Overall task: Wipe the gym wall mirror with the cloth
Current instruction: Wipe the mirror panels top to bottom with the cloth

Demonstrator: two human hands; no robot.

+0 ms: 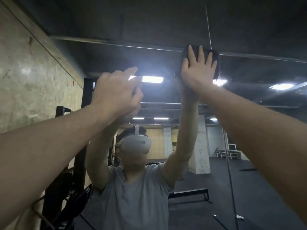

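Two hands raised, right hand (197, 70) flat, pressing dark cloth (214, 63) on mirror (249, 30), left hand (116, 92) loosely curled, empty

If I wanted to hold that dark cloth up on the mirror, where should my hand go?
Put a flat palm on the middle of the cloth, coming straight at the glass from the front. It lies spread flat against the mirror, so no edge sticks out to pinch. The right hand does it this way, with straight, spread fingers pressing it on.
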